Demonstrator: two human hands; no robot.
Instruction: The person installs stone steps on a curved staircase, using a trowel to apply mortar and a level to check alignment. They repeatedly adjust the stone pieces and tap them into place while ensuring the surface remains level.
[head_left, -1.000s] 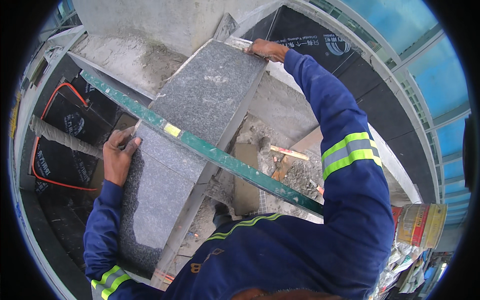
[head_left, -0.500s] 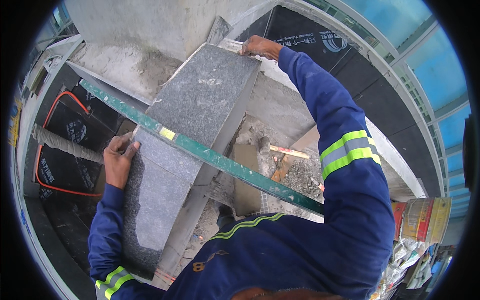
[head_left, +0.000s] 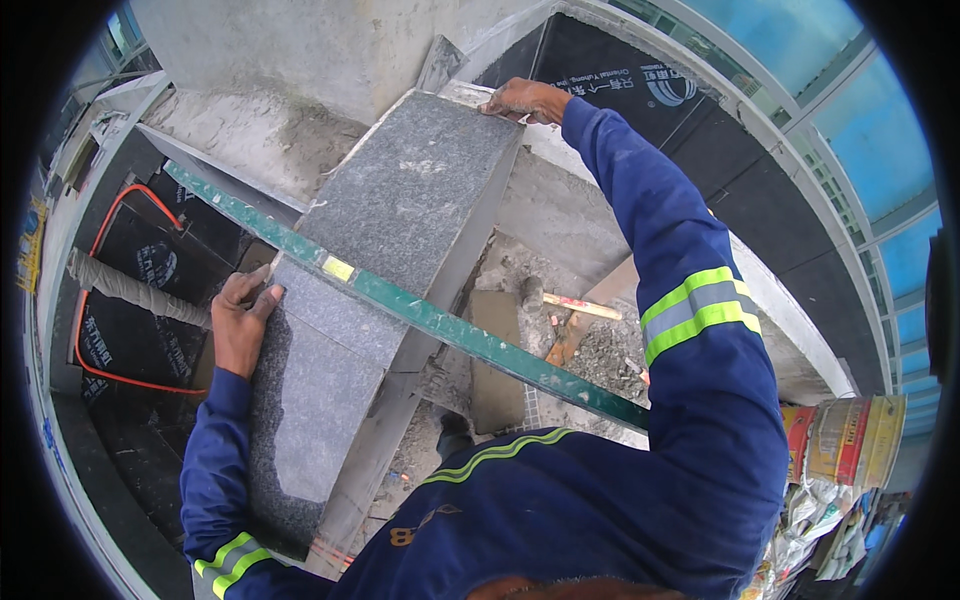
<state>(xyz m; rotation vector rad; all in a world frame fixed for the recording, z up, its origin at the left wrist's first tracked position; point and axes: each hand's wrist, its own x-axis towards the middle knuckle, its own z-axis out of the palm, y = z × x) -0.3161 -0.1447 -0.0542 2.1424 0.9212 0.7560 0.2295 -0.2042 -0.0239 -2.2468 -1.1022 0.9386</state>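
Observation:
A dark grey stone slab [head_left: 410, 175] lies along the top of the low wall. At its far right corner, my right hand [head_left: 527, 102] is closed, the fingers gripping the edge. Nearer to me is another grey stone slab [head_left: 325, 400], with a darker, wet-looking patch along its left side. My left hand [head_left: 240, 320] has its thumb and fingers closed on that slab's left edge, near the joint. A long green spirit level [head_left: 450, 328] with a yellow vial rests across the slabs by the joint. Neither hand touches it.
A hammer [head_left: 575, 304] with a wooden handle lies on rubble below the wall. Black sheeting [head_left: 790, 215] lines the right side, beside glass railing. At left are an orange hose [head_left: 95, 375] and a wrapped pipe [head_left: 135, 288]. A bucket [head_left: 850, 440] stands at right.
Both hands keep their holds, and the slabs and spirit level stay in place. The whole view has shifted very slightly.

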